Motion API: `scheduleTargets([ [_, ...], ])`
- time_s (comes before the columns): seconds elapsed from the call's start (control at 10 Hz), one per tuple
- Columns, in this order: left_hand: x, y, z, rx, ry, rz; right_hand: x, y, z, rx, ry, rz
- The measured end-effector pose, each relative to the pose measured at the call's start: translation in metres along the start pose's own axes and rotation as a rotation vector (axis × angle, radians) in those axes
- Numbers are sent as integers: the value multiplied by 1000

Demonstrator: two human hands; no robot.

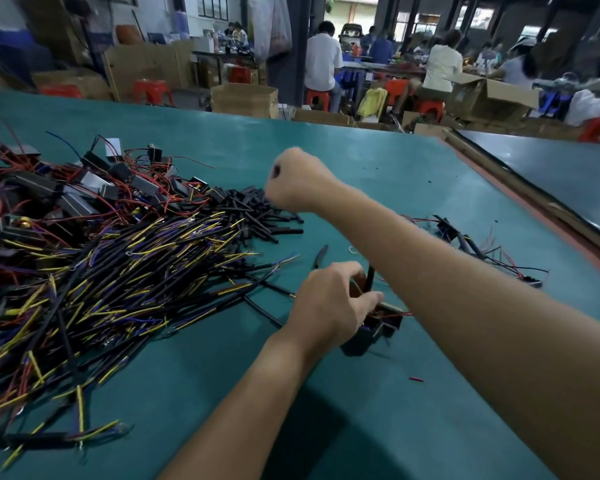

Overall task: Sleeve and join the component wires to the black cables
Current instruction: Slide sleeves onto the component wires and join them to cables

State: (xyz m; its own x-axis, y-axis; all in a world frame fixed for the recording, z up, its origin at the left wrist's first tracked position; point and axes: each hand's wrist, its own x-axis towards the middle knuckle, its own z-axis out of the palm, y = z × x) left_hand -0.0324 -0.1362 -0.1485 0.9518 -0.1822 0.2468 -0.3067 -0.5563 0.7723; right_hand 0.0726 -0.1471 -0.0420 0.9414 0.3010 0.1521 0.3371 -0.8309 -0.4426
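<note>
My left hand [329, 299] grips a black box component [374, 329] with red wires, and a black sleeve [370, 277] sticks up from between its fingers. My right hand [297, 180] reaches out over the pile of short black sleeves [257, 209], fingers curled down; what they hold is hidden. A big heap of black cables with yellow and blue ends [111, 282] covers the left of the green table [361, 174]. Behind it lies a pile of black box components with red wires [66, 192].
A few joined pieces lie at the right [471, 244]. Small cutters [321, 255] rest near the middle. A red scrap [415, 379] lies in front. A second dark table [551, 174] adjoins on the right. People sit among cardboard boxes beyond the far edge.
</note>
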Motion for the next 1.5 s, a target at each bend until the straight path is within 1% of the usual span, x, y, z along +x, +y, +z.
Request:
scheduleTargets([
  [0.1, 4, 3, 0, -59, 7, -38, -37, 33, -48, 191, 132, 39],
  [0.2, 11, -1, 1, -131, -7, -129, -87, 85, -68, 374, 116, 125],
  [0.3, 11, -4, 0, -214, -31, -147, -109, 122, -55, 380, 49, 183],
  [0.4, 12, -7, 0, -223, -27, -144, -134, 157, -45, 304, -188, 143],
  [0.5, 13, -9, 1, -209, -43, -158, -147, 166, -49, 181, -452, 51],
  [0.6, 13, -7, 1, -163, -46, -149, -153, 170, -53, 122, -538, 36],
  [0.7, 11, -7, 0, -183, -42, -148, -152, 169, -51, 133, -468, 10],
  [0.8, 10, -5, -1, -192, -36, -122, -151, 168, -48, 203, -366, 2],
  [0.9, 6, -1, -2, -220, -52, -75, -150, 164, -47, 247, -269, -62],
  [1.0, 3, 5, -1, -261, -50, -15, -149, 159, -43, 259, -222, -123],
  [1.1, 4, 8, -1, -351, -69, 27, -150, 156, -40, 275, -228, -150],
  [1.2, 3, 9, -2, -395, -133, -4, -151, 156, -40, 265, -206, -153],
  [1.3, 2, 7, -1, -467, -156, -19, -151, 158, -39, 287, -229, -127],
  [1.4, 3, 7, 1, -439, -154, -2, -149, 162, -39, 316, -246, -102],
  [1.5, 4, 6, 2, -422, -137, 5, -149, 161, -40, 325, -191, -117],
])
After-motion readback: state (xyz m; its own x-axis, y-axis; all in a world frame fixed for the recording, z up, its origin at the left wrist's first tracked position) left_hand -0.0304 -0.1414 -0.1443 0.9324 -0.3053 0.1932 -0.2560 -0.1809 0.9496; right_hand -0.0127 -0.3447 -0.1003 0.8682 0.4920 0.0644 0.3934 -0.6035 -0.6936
